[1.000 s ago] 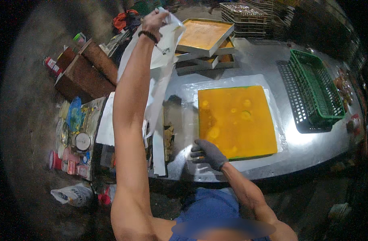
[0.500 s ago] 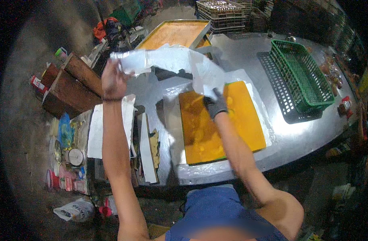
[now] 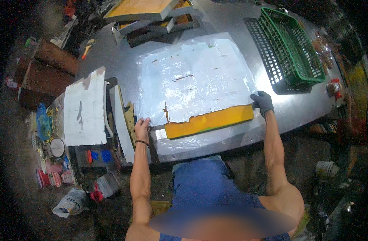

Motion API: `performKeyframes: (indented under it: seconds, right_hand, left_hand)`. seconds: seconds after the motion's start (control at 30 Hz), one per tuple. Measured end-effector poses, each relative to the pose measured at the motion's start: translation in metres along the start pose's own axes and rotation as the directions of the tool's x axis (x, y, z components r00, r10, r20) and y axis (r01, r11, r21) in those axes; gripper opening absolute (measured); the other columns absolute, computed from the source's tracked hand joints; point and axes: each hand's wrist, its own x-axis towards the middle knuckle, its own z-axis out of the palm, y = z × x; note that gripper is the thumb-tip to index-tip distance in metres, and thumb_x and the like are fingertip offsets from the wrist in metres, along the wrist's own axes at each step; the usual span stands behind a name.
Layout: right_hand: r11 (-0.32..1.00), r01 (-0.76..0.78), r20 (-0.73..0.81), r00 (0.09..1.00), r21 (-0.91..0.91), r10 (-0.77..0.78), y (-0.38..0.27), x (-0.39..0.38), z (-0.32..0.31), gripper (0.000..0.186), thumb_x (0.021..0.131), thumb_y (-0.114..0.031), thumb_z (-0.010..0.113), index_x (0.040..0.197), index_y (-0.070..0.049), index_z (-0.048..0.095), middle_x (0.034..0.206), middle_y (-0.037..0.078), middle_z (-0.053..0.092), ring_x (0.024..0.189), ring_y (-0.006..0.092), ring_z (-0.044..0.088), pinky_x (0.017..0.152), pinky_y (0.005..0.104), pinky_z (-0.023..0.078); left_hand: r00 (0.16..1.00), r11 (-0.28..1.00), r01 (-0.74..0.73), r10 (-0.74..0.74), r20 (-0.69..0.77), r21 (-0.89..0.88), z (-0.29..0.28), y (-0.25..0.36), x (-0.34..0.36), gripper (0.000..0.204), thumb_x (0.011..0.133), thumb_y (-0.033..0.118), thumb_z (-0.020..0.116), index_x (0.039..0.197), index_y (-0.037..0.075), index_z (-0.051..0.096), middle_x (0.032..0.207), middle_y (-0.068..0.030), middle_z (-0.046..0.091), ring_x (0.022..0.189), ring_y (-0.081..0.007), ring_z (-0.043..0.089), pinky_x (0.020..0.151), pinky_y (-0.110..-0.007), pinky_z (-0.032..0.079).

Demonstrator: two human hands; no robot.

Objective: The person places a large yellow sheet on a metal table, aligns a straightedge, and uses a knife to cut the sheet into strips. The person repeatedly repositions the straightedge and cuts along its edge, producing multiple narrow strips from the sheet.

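Note:
A white, creased sheet with several small tears lies spread over a flat yellow-orange slab on the metal table. Only the slab's near strip shows below the sheet's ragged near edge. Bare, with a beaded bracelet at the wrist, my left hand pinches the sheet's near left corner. My right hand, in a dark glove, has its fingers closed on the near right corner, just beside the slab.
To the right stands a green perforated basket. Shallow metal trays are stacked at the back. White boards lean at the left, with a brush beyond them. A round dial scale sits among clutter farther left.
The sheet was raised and folded in the air; now it is laid out over the slab. My left hand came down toward me, and my right hand moved right to the other corner.

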Motion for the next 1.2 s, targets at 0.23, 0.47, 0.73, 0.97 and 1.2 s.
performKeyframes:
  seconds: [0.23,0.47,0.73,0.97,1.2]
  right_hand:
    - [0.926,0.052,0.009,0.999,-0.374,-0.052,0.056,0.011,-0.034,0.03,0.086,-0.011,0.077,0.11,0.005,0.068,0.086,0.01,0.07,0.056,0.0187,0.065,0.05,0.0312,0.054]
    - [0.965,0.044,-0.055,0.997,-0.259,-0.06,0.064,-0.007,-0.04,0.037,0.084,-0.008,0.077,0.114,0.01,0.063,0.084,0.013,0.069,0.056,0.021,0.065,0.048,0.0326,0.054]
    - [0.882,0.024,-0.3,0.936,-0.471,-0.185,0.071,-0.02,-0.039,0.057,0.082,-0.016,0.081,0.131,0.004,0.058,0.105,0.017,0.069,0.087,0.0247,0.07,0.072,0.0366,0.058]
    - [0.813,0.101,-0.375,0.85,-0.574,-0.37,0.061,-0.075,-0.021,0.057,0.081,-0.036,0.078,0.125,-0.003,0.065,0.121,0.014,0.07,0.113,0.025,0.065,0.098,0.0377,0.051]
    - [0.793,0.224,-0.3,0.84,-0.567,-0.452,0.055,-0.106,0.015,0.046,0.086,-0.026,0.079,0.123,-0.001,0.067,0.109,0.009,0.071,0.086,0.0157,0.067,0.071,0.0305,0.057]
  left_hand:
    - [0.995,0.984,-0.074,0.084,-0.052,0.161,-0.014,-0.026,-0.036,0.017,0.091,0.018,0.077,0.098,0.006,0.067,0.075,0.007,0.057,0.063,-0.0043,0.045,0.058,-0.023,0.035]
    - [0.994,0.972,-0.108,0.101,0.043,0.21,-0.024,-0.03,-0.041,0.019,0.091,0.019,0.078,0.097,0.005,0.067,0.075,0.0061,0.058,0.065,-0.005,0.047,0.059,-0.022,0.035]
    - [0.998,0.992,-0.043,0.037,-0.053,-0.117,-0.053,-0.028,-0.049,0.045,0.097,0.031,0.071,0.128,0.004,0.053,0.102,-0.0079,0.066,0.081,-0.0173,0.063,0.066,-0.032,0.055]
    - [0.982,0.569,-0.17,0.027,-0.188,-0.804,-0.144,0.021,-0.039,0.057,0.102,0.037,0.062,0.138,-0.002,0.042,0.133,-0.0165,0.055,0.12,-0.0313,0.06,0.099,-0.044,0.052]
    - [0.948,0.514,-0.302,0.073,-0.309,-0.803,-0.154,0.044,-0.009,0.035,0.103,0.013,0.059,0.127,-0.01,0.048,0.126,-0.027,0.059,0.119,-0.0341,0.063,0.103,-0.045,0.054]
